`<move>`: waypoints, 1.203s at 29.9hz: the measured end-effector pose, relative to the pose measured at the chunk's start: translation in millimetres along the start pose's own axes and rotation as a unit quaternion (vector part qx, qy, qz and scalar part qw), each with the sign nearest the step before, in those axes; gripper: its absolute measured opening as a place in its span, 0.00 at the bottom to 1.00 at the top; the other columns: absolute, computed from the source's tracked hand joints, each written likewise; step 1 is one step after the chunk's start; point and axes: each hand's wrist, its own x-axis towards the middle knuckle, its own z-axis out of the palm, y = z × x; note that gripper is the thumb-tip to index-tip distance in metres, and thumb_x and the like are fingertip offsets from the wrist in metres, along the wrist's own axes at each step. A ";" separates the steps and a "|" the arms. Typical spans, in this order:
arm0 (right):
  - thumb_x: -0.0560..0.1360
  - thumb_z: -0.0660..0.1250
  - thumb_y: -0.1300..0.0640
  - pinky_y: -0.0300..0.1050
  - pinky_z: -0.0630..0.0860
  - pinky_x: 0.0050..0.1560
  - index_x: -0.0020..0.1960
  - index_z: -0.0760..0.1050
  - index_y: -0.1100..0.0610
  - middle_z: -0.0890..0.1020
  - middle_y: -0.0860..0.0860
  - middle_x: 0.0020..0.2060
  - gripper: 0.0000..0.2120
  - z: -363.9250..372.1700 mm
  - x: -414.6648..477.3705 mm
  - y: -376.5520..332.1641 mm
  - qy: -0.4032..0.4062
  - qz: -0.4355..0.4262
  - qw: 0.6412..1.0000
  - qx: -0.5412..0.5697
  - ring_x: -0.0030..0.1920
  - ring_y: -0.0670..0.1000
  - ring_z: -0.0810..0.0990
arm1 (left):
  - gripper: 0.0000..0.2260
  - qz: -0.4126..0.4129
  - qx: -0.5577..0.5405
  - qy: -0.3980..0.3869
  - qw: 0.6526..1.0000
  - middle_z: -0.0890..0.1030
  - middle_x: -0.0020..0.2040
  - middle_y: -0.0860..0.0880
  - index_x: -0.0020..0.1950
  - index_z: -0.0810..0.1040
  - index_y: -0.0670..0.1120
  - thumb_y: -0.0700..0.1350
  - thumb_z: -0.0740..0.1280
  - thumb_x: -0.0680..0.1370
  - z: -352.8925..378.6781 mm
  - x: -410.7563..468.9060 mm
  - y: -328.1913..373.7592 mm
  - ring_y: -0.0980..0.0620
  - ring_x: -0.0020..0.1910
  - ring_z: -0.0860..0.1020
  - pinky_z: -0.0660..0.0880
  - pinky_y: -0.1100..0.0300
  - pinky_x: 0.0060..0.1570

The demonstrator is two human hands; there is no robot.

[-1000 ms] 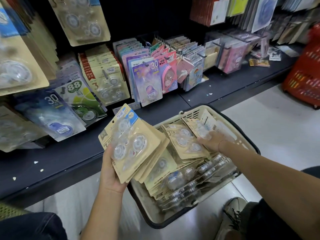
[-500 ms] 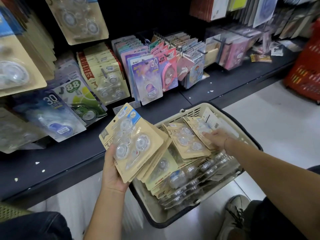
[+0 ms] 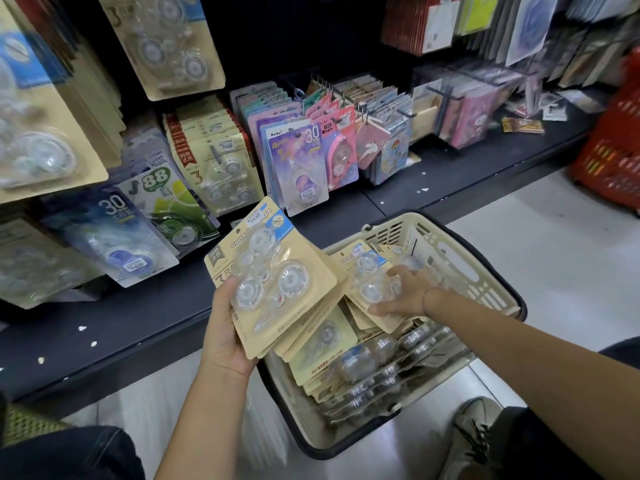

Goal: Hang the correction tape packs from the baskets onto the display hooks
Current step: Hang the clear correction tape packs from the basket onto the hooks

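My left hand (image 3: 221, 336) grips a fanned stack of tan correction tape packs (image 3: 277, 278), each with three clear tape wheels, held just left of the basket. My right hand (image 3: 405, 292) reaches into the cream basket (image 3: 460, 268) and grips another tan pack (image 3: 367, 289) by its blister, lifted a little above the pile. Several more packs (image 3: 363, 368) lie loose in the basket. Matching tan packs (image 3: 218, 164) hang on display hooks above the dark shelf, and a larger one (image 3: 169, 46) hangs higher up.
Other tape packs in blue (image 3: 110, 233), green (image 3: 169, 202) and purple (image 3: 298, 168) hang on neighbouring hooks. A dark shelf ledge (image 3: 156, 306) runs below them. A red basket (image 3: 613, 157) stands at the far right. My shoe (image 3: 474, 441) is beside the cream basket on the pale floor.
My right hand has closed on a pack in the basket and raised it toward the stack in my left hand. The left hand's stack stayed about where it was.
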 end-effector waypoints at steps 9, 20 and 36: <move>0.61 0.80 0.39 0.54 0.68 0.68 0.78 0.50 0.50 0.69 0.55 0.69 0.56 13.6 -26.2 -24.8 0.084 -0.011 0.996 -0.017 0.68 0.57 0.71 | 0.14 0.045 0.083 -0.060 0.994 0.86 0.56 0.44 0.54 0.88 0.51 0.52 0.65 0.77 59.1 -12.7 67.5 0.44 0.53 0.86 0.83 0.47 0.45; 0.69 0.77 0.59 0.40 0.75 0.37 0.48 0.81 0.60 0.86 0.53 0.38 0.10 -63.0 -49.4 -70.8 0.105 -0.136 0.904 0.392 0.37 0.49 0.83 | 0.14 0.218 0.093 -0.084 0.968 0.87 0.54 0.47 0.49 0.89 0.54 0.49 0.63 0.81 95.7 -26.6 163.5 0.47 0.51 0.86 0.83 0.50 0.43; 0.62 0.75 0.48 0.59 0.78 0.59 0.54 0.80 0.58 0.85 0.57 0.51 0.24 -127.4 -76.7 -275.4 0.099 -0.396 0.800 0.440 0.54 0.59 0.83 | 0.16 0.261 0.005 -0.084 0.962 0.87 0.52 0.44 0.59 0.84 0.49 0.50 0.67 0.73 90.1 -38.0 200.5 0.45 0.46 0.87 0.83 0.50 0.36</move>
